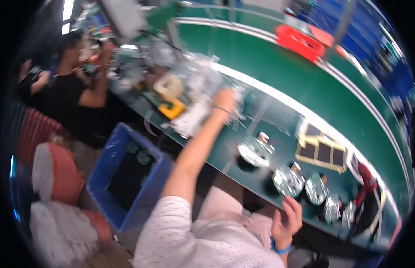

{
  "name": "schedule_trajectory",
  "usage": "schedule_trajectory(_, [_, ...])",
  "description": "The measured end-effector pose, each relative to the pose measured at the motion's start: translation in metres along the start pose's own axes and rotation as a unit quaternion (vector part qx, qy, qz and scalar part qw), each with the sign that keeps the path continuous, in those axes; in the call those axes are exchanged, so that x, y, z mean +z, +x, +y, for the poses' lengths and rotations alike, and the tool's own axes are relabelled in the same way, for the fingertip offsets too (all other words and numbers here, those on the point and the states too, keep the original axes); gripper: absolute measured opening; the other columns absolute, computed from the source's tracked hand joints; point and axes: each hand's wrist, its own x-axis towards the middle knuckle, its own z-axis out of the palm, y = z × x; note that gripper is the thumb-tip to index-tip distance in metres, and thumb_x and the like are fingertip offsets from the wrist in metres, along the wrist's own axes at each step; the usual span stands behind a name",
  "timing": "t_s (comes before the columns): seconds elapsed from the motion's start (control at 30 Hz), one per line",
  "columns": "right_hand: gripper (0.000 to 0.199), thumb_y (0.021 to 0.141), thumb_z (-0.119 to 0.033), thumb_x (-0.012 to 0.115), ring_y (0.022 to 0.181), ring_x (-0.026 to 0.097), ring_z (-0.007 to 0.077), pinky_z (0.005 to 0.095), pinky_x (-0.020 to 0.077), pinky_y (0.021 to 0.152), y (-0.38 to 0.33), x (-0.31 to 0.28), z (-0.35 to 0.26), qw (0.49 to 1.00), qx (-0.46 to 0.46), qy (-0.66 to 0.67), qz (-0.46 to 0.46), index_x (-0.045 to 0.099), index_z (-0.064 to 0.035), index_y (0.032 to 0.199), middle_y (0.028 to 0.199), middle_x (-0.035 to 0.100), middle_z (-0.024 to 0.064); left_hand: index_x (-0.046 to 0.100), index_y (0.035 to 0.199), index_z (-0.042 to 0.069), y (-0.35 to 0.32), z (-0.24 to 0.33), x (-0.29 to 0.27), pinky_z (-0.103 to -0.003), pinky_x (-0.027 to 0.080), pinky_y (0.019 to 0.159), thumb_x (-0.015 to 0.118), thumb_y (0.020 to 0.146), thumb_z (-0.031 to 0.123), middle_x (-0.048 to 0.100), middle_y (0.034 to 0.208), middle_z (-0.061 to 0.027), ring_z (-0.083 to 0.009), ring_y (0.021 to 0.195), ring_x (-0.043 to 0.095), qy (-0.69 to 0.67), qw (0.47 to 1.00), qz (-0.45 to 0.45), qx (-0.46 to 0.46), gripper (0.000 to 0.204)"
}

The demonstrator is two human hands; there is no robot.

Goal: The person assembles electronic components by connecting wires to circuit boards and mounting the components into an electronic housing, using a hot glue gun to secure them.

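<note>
My left hand [225, 100] is stretched out over a heap of clear plastic and white pieces [199, 85] on the green bench. Motion smears its fingers, so whether they grip anything cannot be told. Held low by the bench's front edge, my right hand [287, 223] has its fingers apart and nothing in it. A blue band circles that wrist. Beyond it stands a row of several shiny silver round parts [288, 180], some with a small knob-like piece on top. The silver part nearest my left hand [255, 151] sits apart from the others.
A yellow block [171, 108] lies left of the heap. Dark panels with tan borders [321, 152] rest near the green conveyor belt [261, 51], where a red bin [300, 43] stands. A blue crate [100, 178] is at my left. Another person [66, 85] works farther left.
</note>
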Motion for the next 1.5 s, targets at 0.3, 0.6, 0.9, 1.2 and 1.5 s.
schedule_trajectory(0.3, [0.021,0.077,-0.001,0.054,0.090,0.056,0.0321,0.0329,0.0478,0.067,-0.010,-0.019,0.007,0.998,-0.045,-0.032,0.020,0.058,0.0011,0.097,0.106,0.054,0.0185,0.065,0.072,0.005,0.005,0.025,-0.025,-0.040,0.050,0.060,0.052,0.073,0.012,0.062,0.077,-0.0170,-0.0310,0.074,0.062,0.056,0.998,0.033,-0.018,0.015])
schedule_trajectory(0.6, [0.016,0.078,-0.002,0.055,0.090,0.056,0.0324,0.0386,0.0435,0.079,0.011,-0.020,0.008,0.994,-0.065,-0.017,0.083,0.060,0.0010,0.093,0.101,0.057,0.0176,0.065,0.069,0.006,0.015,0.034,-0.038,-0.038,0.050,0.058,0.052,0.070,0.008,0.062,0.074,-0.0155,-0.0289,0.072,0.063,0.103,0.989,0.069,0.077,0.013])
schedule_trajectory(0.9, [0.015,0.079,0.000,0.053,0.089,0.056,0.0325,0.0388,0.0446,0.077,-0.002,-0.023,0.009,0.995,-0.053,0.004,0.080,0.059,0.0016,0.092,0.099,0.057,0.0189,0.065,0.071,0.009,0.016,0.030,-0.047,-0.035,0.051,0.059,0.052,0.071,0.009,0.063,0.076,-0.0109,-0.0260,0.073,0.063,0.157,0.980,0.048,0.114,0.013])
schedule_trajectory(1.2, [0.012,0.085,-0.003,0.046,0.068,0.057,0.0205,0.0295,0.0474,0.058,0.013,-0.022,-0.002,0.984,-0.011,0.050,0.170,0.057,0.0019,0.087,0.082,0.057,0.0140,0.059,0.085,0.008,-0.132,0.125,-0.149,-0.033,0.046,0.050,0.056,0.074,0.010,0.059,0.064,-0.0102,-0.0265,0.055,0.058,-0.382,0.890,0.120,0.219,0.011])
schedule_trajectory(1.5, [0.035,0.093,-0.031,0.034,0.059,0.049,0.0203,0.0399,0.0467,0.067,0.023,0.014,-0.008,0.916,-0.009,0.379,0.132,0.051,-0.0003,0.089,0.052,0.045,0.0050,0.060,0.077,0.000,-0.262,0.172,-0.118,-0.027,0.045,0.046,0.062,0.073,0.006,0.058,0.059,-0.0109,-0.0194,0.050,0.059,-0.557,0.789,-0.166,0.198,0.007])
